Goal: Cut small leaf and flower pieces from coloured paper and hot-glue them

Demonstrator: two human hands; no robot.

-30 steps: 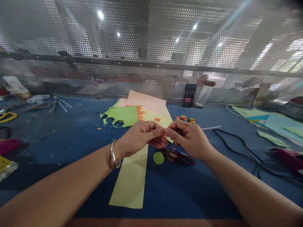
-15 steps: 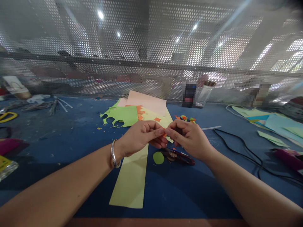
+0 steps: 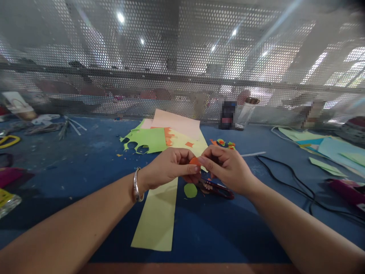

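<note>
A small orange paper piece [image 3: 195, 161] with a rounded edge is pinched between both hands at the middle of the view. My left hand [image 3: 178, 163], with a silver bangle at the wrist, grips it between thumb and fingers. From the other side, my right hand [image 3: 224, 163] closes its thumb and forefinger on the piece's right edge. Below the hands lie a green paper circle [image 3: 190, 190] and scissors [image 3: 218, 189] with dark handles, their blades partly hidden. A long pale-yellow paper strip [image 3: 156, 220] runs out from under my left hand.
Behind the hands lie a cut-up green sheet [image 3: 151, 140] and a pink sheet [image 3: 179, 121]. Small orange and green pieces [image 3: 224, 143] sit beyond my right hand. A black cable [image 3: 296, 177] and coloured papers [image 3: 336, 150] are at right. Perforated metal [image 3: 171, 49] borders the blue table's back.
More of the orange paper piece shows now, its round edge turned up between the fingers. My left fingers have shifted slightly around it; both hands stay in nearly the same place.
</note>
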